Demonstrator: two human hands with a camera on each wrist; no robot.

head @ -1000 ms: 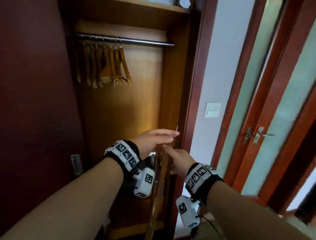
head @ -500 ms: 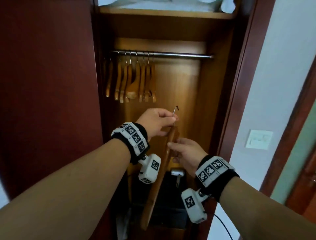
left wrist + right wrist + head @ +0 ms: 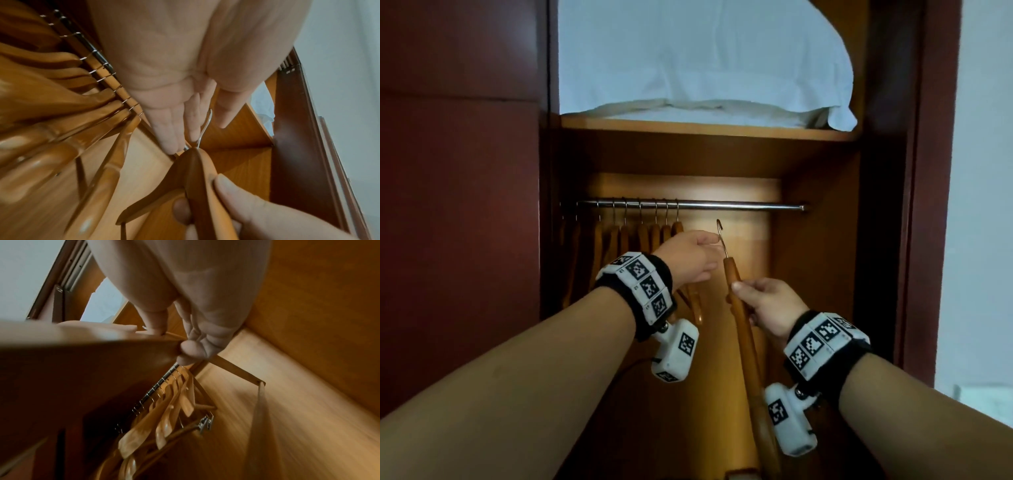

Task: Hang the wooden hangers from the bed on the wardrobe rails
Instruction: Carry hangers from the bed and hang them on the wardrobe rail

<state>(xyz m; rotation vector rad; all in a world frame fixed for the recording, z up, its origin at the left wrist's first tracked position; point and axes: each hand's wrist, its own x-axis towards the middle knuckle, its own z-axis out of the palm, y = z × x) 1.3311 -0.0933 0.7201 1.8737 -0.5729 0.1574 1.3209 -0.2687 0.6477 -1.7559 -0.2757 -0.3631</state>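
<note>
A steel rail (image 3: 739, 206) crosses the wardrobe, with several wooden hangers (image 3: 640, 236) bunched on its left part. I hold one more wooden hanger (image 3: 736, 308) upright just below the rail, its metal hook (image 3: 719, 226) slightly under the bare stretch right of the bunch. My right hand (image 3: 743, 294) grips its wooden shoulder between thumb and fingers, as the right wrist view (image 3: 173, 339) also shows. My left hand (image 3: 197, 134) has straight fingers resting against the hook's wire (image 3: 205, 126), with the thumb a little apart from it.
White bedding (image 3: 705, 68) fills the shelf above the rail. A dark red door panel (image 3: 458, 240) stands at the left and the wardrobe's side wall (image 3: 825, 274) at the right. The rail's right half is bare.
Both hands have lifted the hanger from waist height up to just under the rail. My left hand's pinch on the hook has eased to straight fingers against the wire.
</note>
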